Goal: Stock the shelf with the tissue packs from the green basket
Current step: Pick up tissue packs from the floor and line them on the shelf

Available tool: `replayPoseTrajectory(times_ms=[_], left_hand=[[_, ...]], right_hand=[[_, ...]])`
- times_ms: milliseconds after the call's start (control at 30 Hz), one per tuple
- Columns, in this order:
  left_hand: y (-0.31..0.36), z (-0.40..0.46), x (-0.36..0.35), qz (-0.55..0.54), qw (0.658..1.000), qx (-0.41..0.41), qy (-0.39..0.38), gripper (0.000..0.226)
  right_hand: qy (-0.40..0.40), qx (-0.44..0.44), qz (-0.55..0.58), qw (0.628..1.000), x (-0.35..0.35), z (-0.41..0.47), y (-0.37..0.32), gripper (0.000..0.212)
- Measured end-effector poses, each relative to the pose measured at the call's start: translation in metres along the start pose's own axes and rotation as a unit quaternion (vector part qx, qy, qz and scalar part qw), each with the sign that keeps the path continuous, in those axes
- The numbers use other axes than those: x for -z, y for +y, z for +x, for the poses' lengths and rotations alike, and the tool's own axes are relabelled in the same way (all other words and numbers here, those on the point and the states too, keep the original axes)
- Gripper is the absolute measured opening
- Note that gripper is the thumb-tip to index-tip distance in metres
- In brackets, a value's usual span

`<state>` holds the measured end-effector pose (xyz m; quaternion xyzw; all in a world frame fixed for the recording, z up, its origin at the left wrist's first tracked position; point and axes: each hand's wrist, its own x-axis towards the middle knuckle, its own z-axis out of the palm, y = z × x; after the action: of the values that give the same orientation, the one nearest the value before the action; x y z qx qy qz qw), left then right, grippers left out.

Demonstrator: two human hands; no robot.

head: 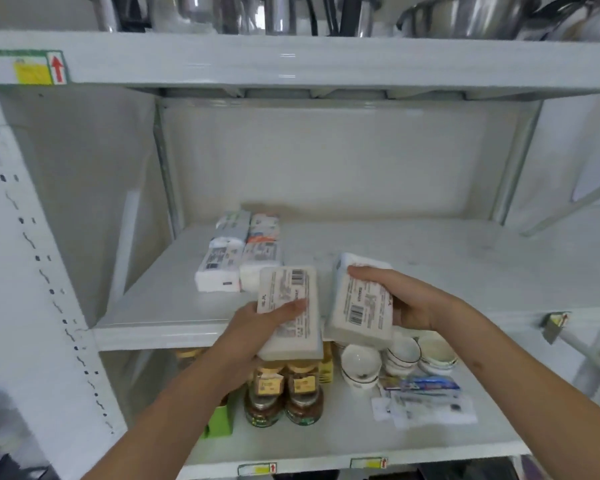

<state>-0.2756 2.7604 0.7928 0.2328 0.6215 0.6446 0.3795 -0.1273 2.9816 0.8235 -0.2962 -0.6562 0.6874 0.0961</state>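
White store shelf (430, 265), middle tier: 4 stocked tissue packs (238, 252) sit at its left rear. My left hand (257, 327) grips 1 tissue pack (291, 299), thumb curled over its label; my right hand (406, 299) grips a second pack (357, 317), fingers wrapped on top. Both hover at the front edge. Jars (284, 393) and bowls (395, 358) below.

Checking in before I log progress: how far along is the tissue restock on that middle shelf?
Done: a block of tissue packs already sits at the back left of the middle shelf. In hand: the left hand and right hand each grip one pack over its front edge. Left: placing both; the green basket is out of view, so the remainder is unknown.
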Motion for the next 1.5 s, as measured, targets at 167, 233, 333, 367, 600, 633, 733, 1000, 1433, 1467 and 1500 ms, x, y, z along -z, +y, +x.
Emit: replayPoseTrajectory(times_ms=[167, 233, 333, 367, 600, 633, 733, 1000, 1433, 1467, 1500], left_hand=[[0.006, 0.048, -0.054, 0.029, 0.997, -0.027, 0.068, 0.056], [0.005, 0.062, -0.065, 0.051, 0.994, -0.034, 0.088, 0.051], [0.003, 0.079, -0.075, 0.098, 0.985, -0.057, 0.128, 0.04], [0.004, 0.084, -0.078, 0.11, 0.98, -0.072, 0.146, 0.04], [0.0, 0.107, -0.084, 0.329, 0.888, -0.237, 0.218, 0.024], [-0.001, 0.109, -0.081, 0.353, 0.874, -0.252, 0.218, 0.033], [-0.004, 0.115, -0.069, 0.429, 0.838, -0.282, 0.183, 0.034], [-0.017, 0.065, -0.05, 0.644, 0.648, -0.39, 0.116, 0.045], [0.015, 0.113, -0.064, 0.787, 0.58, -0.208, 0.029, 0.086], [0.021, 0.124, -0.063, 0.792, 0.58, -0.191, 0.017, 0.088], [0.026, 0.134, -0.063, 0.793, 0.581, -0.18, 0.011, 0.09]], right_hand=[[-0.025, 0.002, 0.026, 0.999, 0.059, 0.031, -0.006, 0.04], [-0.034, -0.002, 0.029, 0.999, 0.071, 0.046, -0.003, 0.04], [-0.032, -0.008, 0.034, 0.999, 0.077, 0.065, 0.001, 0.046], [-0.024, -0.006, 0.039, 0.999, 0.077, 0.07, 0.001, 0.05], [0.08, 0.069, 0.05, 0.993, 0.054, 0.099, 0.007, 0.056], [0.097, 0.077, 0.032, 0.992, 0.05, 0.103, 0.008, 0.07], [0.161, 0.118, -0.068, 0.977, 0.035, 0.103, 0.007, 0.089], [0.199, 0.387, -0.458, 0.775, 0.026, 0.057, 0.033, 0.051], [0.014, 0.154, -0.691, 0.707, 0.017, 0.078, -0.002, 0.104], [0.011, 0.15, -0.688, 0.71, 0.016, 0.088, -0.007, 0.104], [0.01, 0.145, -0.685, 0.713, 0.016, 0.097, -0.01, 0.103]])
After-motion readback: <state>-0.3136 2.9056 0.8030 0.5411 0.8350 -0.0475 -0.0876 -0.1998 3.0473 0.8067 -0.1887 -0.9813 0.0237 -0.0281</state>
